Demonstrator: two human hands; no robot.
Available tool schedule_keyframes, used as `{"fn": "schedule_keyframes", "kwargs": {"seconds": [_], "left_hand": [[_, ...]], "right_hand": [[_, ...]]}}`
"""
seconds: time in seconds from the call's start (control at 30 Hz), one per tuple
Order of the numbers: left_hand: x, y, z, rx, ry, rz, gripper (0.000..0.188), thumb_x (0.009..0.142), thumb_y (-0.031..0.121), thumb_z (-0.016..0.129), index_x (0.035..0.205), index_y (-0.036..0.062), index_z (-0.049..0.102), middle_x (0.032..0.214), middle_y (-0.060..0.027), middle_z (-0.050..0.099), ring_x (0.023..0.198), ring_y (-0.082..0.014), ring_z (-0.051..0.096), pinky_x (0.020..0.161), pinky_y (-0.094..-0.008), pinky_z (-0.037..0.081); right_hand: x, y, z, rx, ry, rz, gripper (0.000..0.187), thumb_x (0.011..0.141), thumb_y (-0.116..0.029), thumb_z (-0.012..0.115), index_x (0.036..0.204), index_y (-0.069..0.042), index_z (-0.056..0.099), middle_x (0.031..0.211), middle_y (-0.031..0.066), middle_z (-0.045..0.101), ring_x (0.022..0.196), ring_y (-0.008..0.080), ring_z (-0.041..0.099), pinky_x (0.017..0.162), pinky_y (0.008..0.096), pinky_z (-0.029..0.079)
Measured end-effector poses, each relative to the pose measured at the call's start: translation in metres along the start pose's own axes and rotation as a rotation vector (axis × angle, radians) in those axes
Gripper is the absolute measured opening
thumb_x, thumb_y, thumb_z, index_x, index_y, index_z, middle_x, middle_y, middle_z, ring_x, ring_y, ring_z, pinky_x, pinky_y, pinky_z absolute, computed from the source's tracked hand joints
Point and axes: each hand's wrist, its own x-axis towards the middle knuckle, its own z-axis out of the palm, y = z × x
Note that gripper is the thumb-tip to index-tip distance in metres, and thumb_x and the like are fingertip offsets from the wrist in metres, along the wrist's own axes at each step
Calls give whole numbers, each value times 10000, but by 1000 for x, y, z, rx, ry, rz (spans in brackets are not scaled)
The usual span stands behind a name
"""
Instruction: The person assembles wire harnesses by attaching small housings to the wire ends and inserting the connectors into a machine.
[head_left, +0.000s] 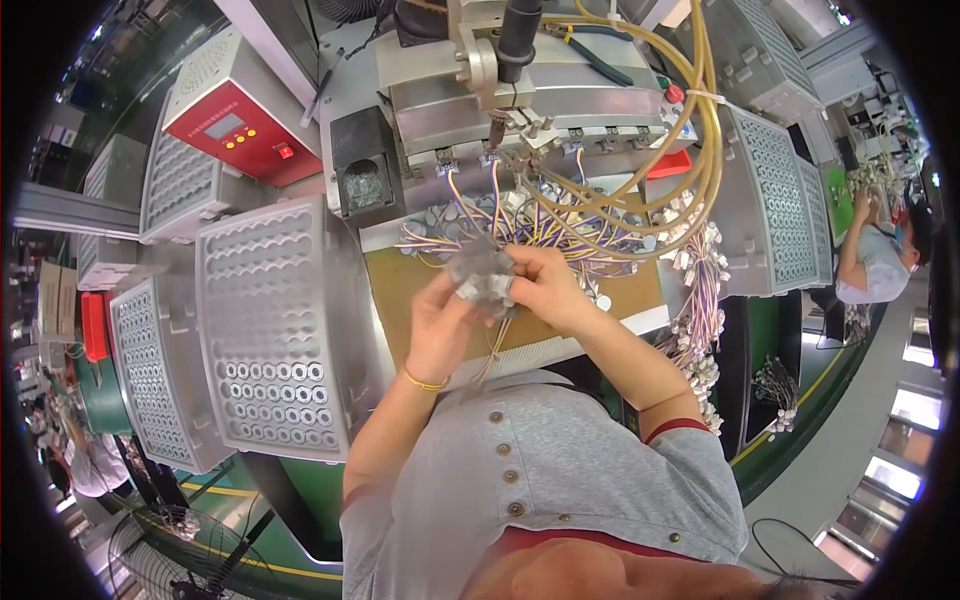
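Observation:
Both my hands meet over the brown work board, in front of a metal machine. Between them is a blurred grey part with wires, whose exact kind I cannot make out; thin wires hang below it. My left hand is closed on its left side, and the thumb and fingers of my right hand pinch its right side. Just beyond lies a heap of purple, yellow and white wires with small round grey parts. Small circuit boards with wires sit along the machine's front edge.
Grey trays with rows of round pockets stand at left, others at right. A red control box and black bin flank the machine. Tan hoses loop down. Wire bundles hang at right. A co-worker sits far right.

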Motion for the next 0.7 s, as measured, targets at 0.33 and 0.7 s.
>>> {"fn": "schedule_keyframes", "kwargs": {"seconds": [0.33, 0.7], "left_hand": [[29, -79, -29, 1452, -338, 518, 479, 701, 136, 590, 1137, 35, 418, 1134, -184, 418, 851, -330, 533, 716, -366, 456], [2, -48, 4, 1475, -61, 606, 235, 654, 47, 571, 888, 33, 584, 648, -103, 540, 603, -250, 540, 540, -345, 446]], "right_hand": [[-26, -7, 21, -425, -131, -630, 297, 541, -193, 693, 761, -27, 583, 583, 50, 513, 505, 173, 504, 486, 295, 390], [27, 25, -107, 382, 979, -383, 49, 753, -39, 493, 705, -38, 485, 558, -26, 451, 402, 32, 370, 363, 192, 280]]}}
